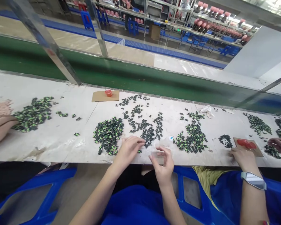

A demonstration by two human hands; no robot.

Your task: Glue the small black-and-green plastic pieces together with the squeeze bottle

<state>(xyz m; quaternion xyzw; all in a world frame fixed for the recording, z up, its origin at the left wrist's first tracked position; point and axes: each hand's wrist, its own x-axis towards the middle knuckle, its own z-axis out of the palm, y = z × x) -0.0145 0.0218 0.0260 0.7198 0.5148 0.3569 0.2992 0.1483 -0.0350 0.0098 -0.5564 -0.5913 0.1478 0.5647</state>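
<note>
My left hand is at the front of the white table, its fingers pressed together at the edge of a scatter of small black pieces. Whatever is between those fingertips is too small to make out. Close by on the right, my right hand is held with thumb and fingers curved apart, and I see nothing in its grip. A pile of small black-and-green pieces lies left of my left hand. Another black-and-green pile is to the right, beside a small clear bottle with a blue tip.
A red cup stands on a cardboard piece at the back. To the right, a co-worker's hand is by red containers on cardboard. Another person's hand touches a pile at left. Behind runs a green belt.
</note>
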